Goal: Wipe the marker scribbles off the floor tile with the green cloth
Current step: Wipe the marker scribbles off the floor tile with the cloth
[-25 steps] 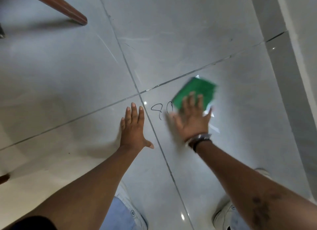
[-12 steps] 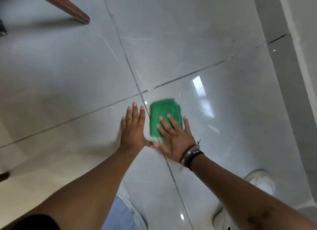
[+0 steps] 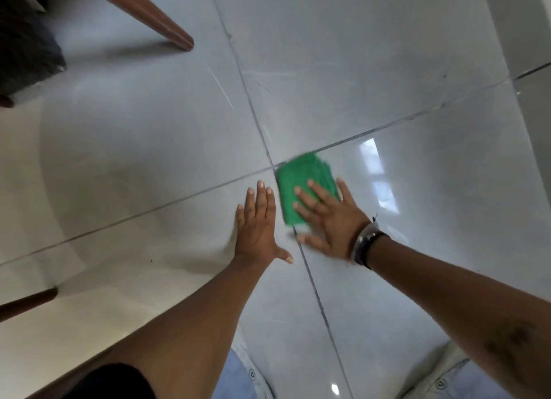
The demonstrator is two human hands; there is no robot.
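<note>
A folded green cloth (image 3: pixel 301 184) lies flat on the grey floor tile (image 3: pixel 432 190), its far corner right at the crossing of the grout lines. My right hand (image 3: pixel 331 217) presses on the cloth with spread fingers; a bracelet and a dark band sit on that wrist. My left hand (image 3: pixel 259 222) rests flat on the neighbouring tile just left of the cloth, palm down, fingers together, holding nothing. No marker scribbles show; the spot under the cloth and hand is hidden.
A brown wooden furniture leg (image 3: pixel 167 29) stands at the upper left, another leg (image 3: pixel 26 303) enters at the left edge. A dark object (image 3: pixel 26 47) sits in the top left corner. A grey wall base (image 3: pixel 533 106) runs along the right. My shoes (image 3: pixel 447 375) are at the bottom.
My right hand swept the cloth from the right leftward over the black scribbles, then slightly up toward the grout crossing. The scribbles are no longer visible. My left hand stayed planted.
</note>
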